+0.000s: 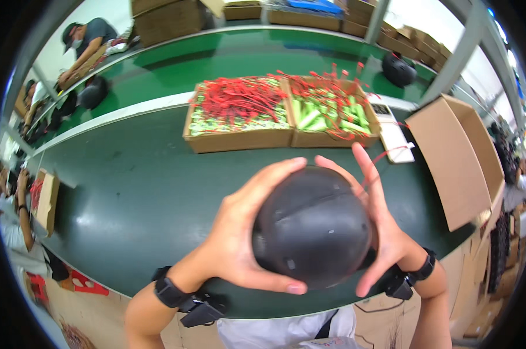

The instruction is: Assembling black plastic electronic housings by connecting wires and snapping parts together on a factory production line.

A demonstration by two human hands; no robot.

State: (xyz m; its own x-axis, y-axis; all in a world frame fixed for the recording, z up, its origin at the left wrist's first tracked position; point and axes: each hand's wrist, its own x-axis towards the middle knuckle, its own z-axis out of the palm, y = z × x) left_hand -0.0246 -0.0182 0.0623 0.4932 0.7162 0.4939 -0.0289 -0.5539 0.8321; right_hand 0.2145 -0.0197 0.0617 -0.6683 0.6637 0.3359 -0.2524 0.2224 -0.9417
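Above the near edge of the green work surface, a smooth black dome-shaped housing [314, 224] with a seam across its top is held between my hands. My left hand [239, 221] wraps its left side, with the thumb underneath at the front and the fingers at the back. Around its right side, my right hand [388, 235] has its fingers and thumb spread along the edge. A thin red wire [382, 156] runs from near the right fingers to a white plug by a white flat device [395, 139]. The underside of the housing is hidden.
Beyond my hands, two cardboard trays [239, 143] hold green battery packs with red leads [239, 99]. An open carton [449, 166] stands at right. A green conveyor belt [239, 49] crosses behind, with black domes [399, 70] on it. Co-workers [91, 41] are at left.
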